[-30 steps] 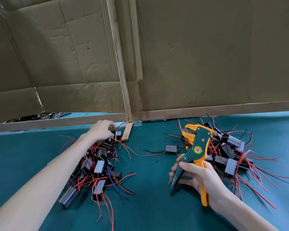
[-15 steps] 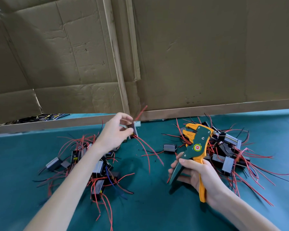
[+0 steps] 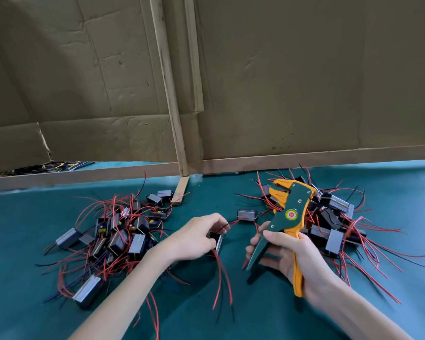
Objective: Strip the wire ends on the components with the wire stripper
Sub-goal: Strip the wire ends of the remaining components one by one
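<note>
Left hand: is pinching a small black boxy component with red leads, mid teal tabletop.
Right hand: is gripping the green-and-orange wire stripper, jaws gaping, empty.
Progress: this one's looking unstripped; left pile and right pile are waiting.

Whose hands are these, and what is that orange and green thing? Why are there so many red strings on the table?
There is no machine here. The camera sits on a person's head and looks down, so you see their own arms. The left hand holds one small black component with red wires hanging from it. The right hand grips the wire stripper, a tool that peels plastic off wire ends. The red strings are wires. On the green table lie a left pile and a right pile of such components. Brown cardboard stands behind.
</note>
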{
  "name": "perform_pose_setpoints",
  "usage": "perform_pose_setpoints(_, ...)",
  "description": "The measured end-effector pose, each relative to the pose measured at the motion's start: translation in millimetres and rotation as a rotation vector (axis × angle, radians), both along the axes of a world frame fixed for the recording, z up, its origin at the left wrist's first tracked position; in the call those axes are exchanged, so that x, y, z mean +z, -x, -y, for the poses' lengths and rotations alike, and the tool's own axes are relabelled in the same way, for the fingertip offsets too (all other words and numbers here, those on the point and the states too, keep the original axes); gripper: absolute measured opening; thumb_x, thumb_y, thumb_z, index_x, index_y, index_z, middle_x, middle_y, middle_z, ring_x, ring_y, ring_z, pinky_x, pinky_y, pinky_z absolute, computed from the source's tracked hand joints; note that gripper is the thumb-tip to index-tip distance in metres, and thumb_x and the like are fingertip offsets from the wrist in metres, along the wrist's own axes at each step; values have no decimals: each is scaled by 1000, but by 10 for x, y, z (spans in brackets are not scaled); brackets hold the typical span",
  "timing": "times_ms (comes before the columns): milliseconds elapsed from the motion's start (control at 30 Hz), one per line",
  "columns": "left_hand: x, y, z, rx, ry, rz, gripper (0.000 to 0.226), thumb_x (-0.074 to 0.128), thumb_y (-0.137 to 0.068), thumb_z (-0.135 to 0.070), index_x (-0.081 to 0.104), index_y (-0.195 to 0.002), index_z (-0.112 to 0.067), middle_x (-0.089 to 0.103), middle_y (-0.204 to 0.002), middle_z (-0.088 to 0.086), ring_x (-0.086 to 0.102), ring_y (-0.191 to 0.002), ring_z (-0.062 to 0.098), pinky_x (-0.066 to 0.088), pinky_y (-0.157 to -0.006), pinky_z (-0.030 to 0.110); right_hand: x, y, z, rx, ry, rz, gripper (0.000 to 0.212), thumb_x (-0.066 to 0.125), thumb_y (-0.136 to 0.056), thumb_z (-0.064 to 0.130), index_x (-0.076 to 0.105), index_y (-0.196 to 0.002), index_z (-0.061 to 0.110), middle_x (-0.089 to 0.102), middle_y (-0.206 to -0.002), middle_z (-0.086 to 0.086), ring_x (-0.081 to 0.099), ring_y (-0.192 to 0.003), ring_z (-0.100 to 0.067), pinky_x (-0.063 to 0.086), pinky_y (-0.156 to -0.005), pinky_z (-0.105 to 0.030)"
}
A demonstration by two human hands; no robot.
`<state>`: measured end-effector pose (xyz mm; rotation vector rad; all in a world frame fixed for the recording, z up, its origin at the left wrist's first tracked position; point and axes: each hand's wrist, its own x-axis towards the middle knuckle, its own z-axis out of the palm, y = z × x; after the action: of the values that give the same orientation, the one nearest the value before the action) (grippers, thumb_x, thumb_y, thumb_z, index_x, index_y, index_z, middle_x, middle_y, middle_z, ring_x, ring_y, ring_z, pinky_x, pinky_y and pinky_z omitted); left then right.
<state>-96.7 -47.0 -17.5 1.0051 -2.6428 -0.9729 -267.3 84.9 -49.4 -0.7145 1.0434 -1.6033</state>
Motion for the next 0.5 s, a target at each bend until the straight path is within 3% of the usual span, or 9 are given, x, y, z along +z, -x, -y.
perform_pose_setpoints(100,-55,29,-33,14,-65,-141,46,43,-82,13,55,-117,-15,66,-112,2,61,-108,7,46,-96,22,-11,5,3,2,-1,10,27,68,-71,12,64,-95,2,67,-85,-24,69,-82,-44,59,-73,-50)
perform_pose_setpoints(233,-131,66,-60,63,-114,-287,21,59,-89,-4,59,-103,-19,68,-105,0,63,-99,9,48,-92,23,-15,10,4,7,-4,11,30,68,-71,13,63,-99,1,67,-87,-24,68,-83,-45,58,-75,-52)
perform_pose_setpoints(367,-222,110,-91,48,-51,-278,10,64,-89,-12,62,-97,-17,68,-99,-4,63,-94,9,48,-89,22,-14,11,1,9,-7,11,32,69,-71,13,63,-100,-1,67,-87,-25,68,-83,-46,58,-75,-53)
perform_pose_setpoints(500,-287,160,-157,114,46,-383,9,71,-84,-13,64,-82,-19,67,-79,-9,59,-74,3,47,-76,17,-6,6,-6,9,-4,12,31,69,-72,12,63,-99,0,67,-87,-25,68,-83,-46,58,-73,-51)
